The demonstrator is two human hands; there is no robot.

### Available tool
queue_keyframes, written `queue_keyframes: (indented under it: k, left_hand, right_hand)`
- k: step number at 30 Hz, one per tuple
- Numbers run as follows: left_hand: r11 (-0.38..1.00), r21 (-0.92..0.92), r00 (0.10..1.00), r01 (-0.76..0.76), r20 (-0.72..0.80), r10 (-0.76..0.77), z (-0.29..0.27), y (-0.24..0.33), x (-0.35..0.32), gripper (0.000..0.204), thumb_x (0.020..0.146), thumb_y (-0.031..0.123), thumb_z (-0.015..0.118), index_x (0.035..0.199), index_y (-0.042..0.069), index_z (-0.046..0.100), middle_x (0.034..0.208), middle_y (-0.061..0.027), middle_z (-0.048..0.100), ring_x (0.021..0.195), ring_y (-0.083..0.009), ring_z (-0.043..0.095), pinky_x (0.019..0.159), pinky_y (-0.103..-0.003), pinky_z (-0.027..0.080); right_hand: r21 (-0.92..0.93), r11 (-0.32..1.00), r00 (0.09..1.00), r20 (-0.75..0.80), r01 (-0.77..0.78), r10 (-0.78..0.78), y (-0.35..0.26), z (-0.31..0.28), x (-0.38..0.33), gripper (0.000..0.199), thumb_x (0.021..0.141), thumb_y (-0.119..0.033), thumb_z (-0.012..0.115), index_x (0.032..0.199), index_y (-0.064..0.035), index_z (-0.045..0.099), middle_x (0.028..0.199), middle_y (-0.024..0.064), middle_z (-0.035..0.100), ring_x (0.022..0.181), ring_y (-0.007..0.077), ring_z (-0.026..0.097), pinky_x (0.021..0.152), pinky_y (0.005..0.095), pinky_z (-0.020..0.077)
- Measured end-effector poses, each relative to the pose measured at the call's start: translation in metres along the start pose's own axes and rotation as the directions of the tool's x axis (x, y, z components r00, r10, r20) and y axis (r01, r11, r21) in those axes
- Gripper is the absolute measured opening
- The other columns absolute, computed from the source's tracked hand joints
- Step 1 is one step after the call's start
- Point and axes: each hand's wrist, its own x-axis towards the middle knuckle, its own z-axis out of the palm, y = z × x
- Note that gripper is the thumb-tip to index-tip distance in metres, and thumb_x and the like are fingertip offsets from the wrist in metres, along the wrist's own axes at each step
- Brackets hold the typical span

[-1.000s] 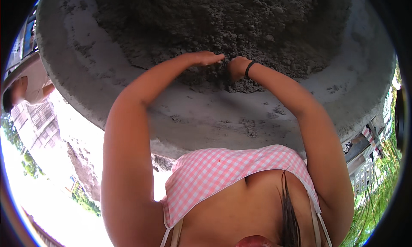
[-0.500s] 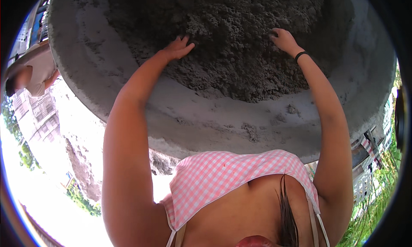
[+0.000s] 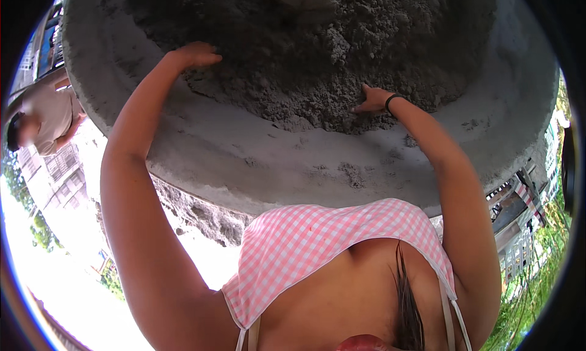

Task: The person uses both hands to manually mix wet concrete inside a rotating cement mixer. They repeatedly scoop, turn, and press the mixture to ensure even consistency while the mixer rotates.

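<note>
A mound of dark grey, crumbly, damp-looking material (image 3: pixel 305 88) lies in a wide round grey basin (image 3: pixel 232 162). My left hand (image 3: pixel 196 55) is at the mound's left edge, fingers stretched to the right, touching or just over the material; its fingertips are partly lost in shadow. Nearer to me and to the right, my right hand (image 3: pixel 373 99), a dark band on its wrist, rests at the mound's near side. Its thumb and a finger are spread apart, and the other fingers are hard to make out. No tool shows in either hand.
The basin's thick rim (image 3: pixel 201 192) curves close in front of my chest. Beyond its left side is another person (image 3: pixel 49 116) in a light shirt. Green plants (image 3: pixel 531 271) and a pale crate-like lattice (image 3: pixel 516 259) stand at the lower right.
My left hand has moved left to the mound's edge. My right hand has come nearer to me and slightly left, its fingers now spread. The two hands are farther apart.
</note>
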Motion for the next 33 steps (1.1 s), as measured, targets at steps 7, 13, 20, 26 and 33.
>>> queue_keyframes:
  k: [7,13,20,26,33]
  left_hand:
    - [0.985,-0.148,0.996,0.084,0.041,-0.079,-0.034,0.011,-0.064,0.061,0.089,0.040,0.051,0.138,0.005,0.047,0.136,-0.0178,0.052,0.120,-0.0287,0.054,0.100,-0.035,0.042]
    - [0.895,-0.442,0.968,-0.065,-0.244,-0.050,-0.043,0.005,-0.135,0.055,0.092,0.032,0.050,0.141,0.010,0.045,0.138,-0.0108,0.051,0.118,-0.0224,0.053,0.101,-0.033,0.040]
    - [0.840,-0.525,0.918,-0.138,-0.386,-0.090,-0.050,-0.039,-0.208,0.052,0.094,0.043,0.049,0.139,0.020,0.050,0.135,-0.0039,0.053,0.121,-0.0181,0.048,0.106,-0.033,0.033]
    - [0.757,-0.653,0.900,0.012,-0.322,-0.293,-0.017,-0.099,-0.213,0.052,0.092,0.047,0.051,0.137,0.020,0.053,0.134,-0.0023,0.053,0.121,-0.0179,0.048,0.104,-0.039,0.033]
    - [0.757,-0.637,0.904,-0.148,-0.397,-0.158,-0.008,-0.100,-0.193,0.055,0.093,0.046,0.049,0.139,0.015,0.050,0.135,-0.0080,0.051,0.123,-0.0204,0.047,0.108,-0.033,0.030]
  right_hand:
    - [-0.121,0.990,0.976,0.213,0.070,-0.043,-0.035,0.008,-0.027,0.086,0.079,-0.050,0.068,0.142,-0.0006,0.037,0.142,0.0182,0.044,0.126,0.0333,0.049,0.097,0.0486,0.0468]
    - [-0.363,0.907,0.935,0.344,0.212,-0.081,-0.040,0.023,-0.028,0.062,0.084,-0.035,0.067,0.134,-0.0018,0.049,0.130,0.0152,0.056,0.116,0.0323,0.056,0.090,0.0478,0.0496]
    - [-0.071,0.966,0.968,0.023,0.250,-0.249,-0.070,-0.050,-0.124,0.044,0.088,-0.021,0.060,0.126,0.0006,0.056,0.118,0.0189,0.062,0.109,0.0342,0.059,0.090,0.0464,0.0491]
    - [-0.373,0.887,0.892,-0.248,0.272,-0.378,-0.072,-0.074,-0.169,0.038,0.090,-0.025,0.058,0.116,0.0024,0.060,0.110,0.0185,0.063,0.109,0.0352,0.057,0.092,0.0449,0.0470]
    - [-0.285,0.917,0.881,-0.305,0.279,-0.363,-0.044,-0.048,-0.177,0.037,0.090,-0.029,0.059,0.113,0.0005,0.063,0.111,0.0186,0.060,0.110,0.0345,0.056,0.094,0.0432,0.0455]
